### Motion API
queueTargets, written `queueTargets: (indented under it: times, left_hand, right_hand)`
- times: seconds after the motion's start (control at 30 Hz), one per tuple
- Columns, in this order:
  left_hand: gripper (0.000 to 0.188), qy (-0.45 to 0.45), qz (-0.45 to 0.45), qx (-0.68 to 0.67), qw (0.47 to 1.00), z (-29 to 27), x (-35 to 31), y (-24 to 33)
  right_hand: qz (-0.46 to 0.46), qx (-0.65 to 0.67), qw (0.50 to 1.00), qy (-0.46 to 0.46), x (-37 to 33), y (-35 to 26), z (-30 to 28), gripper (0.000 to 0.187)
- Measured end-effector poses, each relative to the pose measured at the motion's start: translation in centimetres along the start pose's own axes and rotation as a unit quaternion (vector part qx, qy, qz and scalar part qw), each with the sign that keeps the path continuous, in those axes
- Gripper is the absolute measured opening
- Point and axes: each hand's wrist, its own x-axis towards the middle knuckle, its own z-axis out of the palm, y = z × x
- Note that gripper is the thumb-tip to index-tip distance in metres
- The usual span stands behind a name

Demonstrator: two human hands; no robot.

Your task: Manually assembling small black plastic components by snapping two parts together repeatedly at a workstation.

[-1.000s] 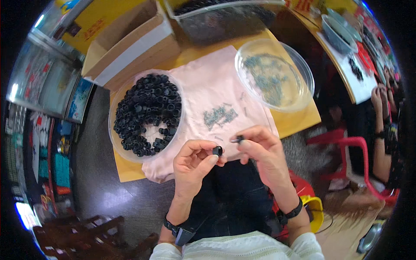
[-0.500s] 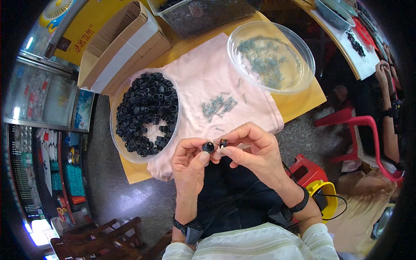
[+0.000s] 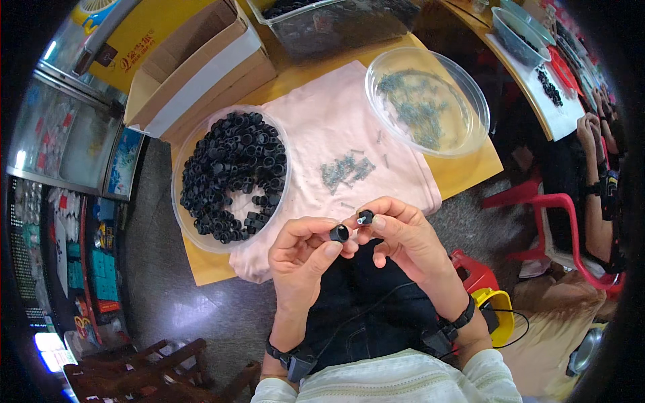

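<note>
Between thumb and fingers, my left hand pinches a black cylindrical cap, its round end turned toward me. My right hand grips a smaller black plastic piece with a pale tip. The two parts are close together but apart, just past the near edge of a pink cloth. Beyond them on the cloth lies a small pile of thin metal springs or pins. To the left stands a clear round tub full of black caps.
A clear round tub of thin metal pieces stands at the far right of the yellow table. Behind are an open cardboard box and a clear bin. A red chair and another person's hands are at right.
Both hands have shifted slightly right. The small piece in my right hand has turned so its pale tip shows, and it has moved up from the cap.
</note>
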Motion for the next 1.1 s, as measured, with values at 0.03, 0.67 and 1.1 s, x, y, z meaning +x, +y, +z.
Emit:
queueTargets:
  times: [0.03, 0.67, 1.1]
  left_hand:
    - [0.022, 0.001, 0.002, -0.003, 1.0, 0.0, 0.0, 0.1]
    - [0.019, -0.02, -0.034, -0.116, 0.992, -1.2, -0.6, -1.0]
    - [0.023, -0.031, -0.024, -0.087, 0.995, -1.3, -0.4, -1.1]
  right_hand:
    - [0.007, 0.013, 1.0, -0.001, 0.0, 0.0, -0.1, 0.022]
    - [-0.248, -0.418, 0.873, 0.032, -2.1, -1.0, 3.2, 0.021]
    - [-0.273, -0.445, 0.853, 0.035, -2.2, -1.1, 3.0, 0.02]
